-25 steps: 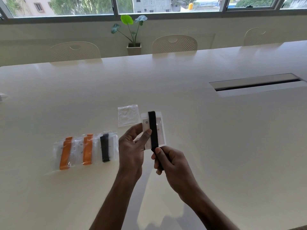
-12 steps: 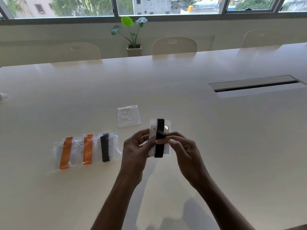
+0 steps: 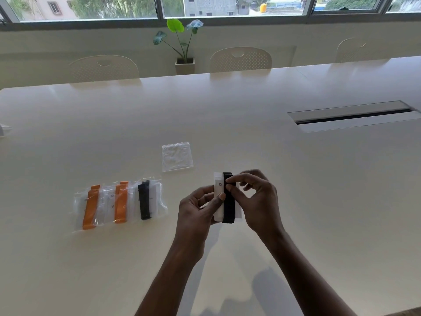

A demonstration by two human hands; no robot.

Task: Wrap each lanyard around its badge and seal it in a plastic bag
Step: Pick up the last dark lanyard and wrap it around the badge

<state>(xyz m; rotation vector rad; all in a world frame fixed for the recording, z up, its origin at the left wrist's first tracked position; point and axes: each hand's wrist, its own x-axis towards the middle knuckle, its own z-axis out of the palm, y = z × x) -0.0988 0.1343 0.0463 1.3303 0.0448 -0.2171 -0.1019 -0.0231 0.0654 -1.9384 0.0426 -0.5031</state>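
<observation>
Badge (image 3: pixel 218 197), black lanyard (image 3: pixel 228 208) around it, is gripped by the left hand (image 3: pixel 196 213) while the right hand (image 3: pixel 257 201) pinches the lanyard's top. One plastic bag (image 3: pixel 177 156) lies at eleven o'clock from them.

No legible text, brand or number is found. A small dark ring-shaped mark (image 3: pixel 220 184) is seen near the upper end of the white badge (image 3: pixel 217 189) at frame centre; whether it is a letter or a logo cannot be told. Faint dark marks, one roughly V-shaped, are seen on a bagged badge (image 3: pixel 111 200) at centre left, too small to be read.
</observation>
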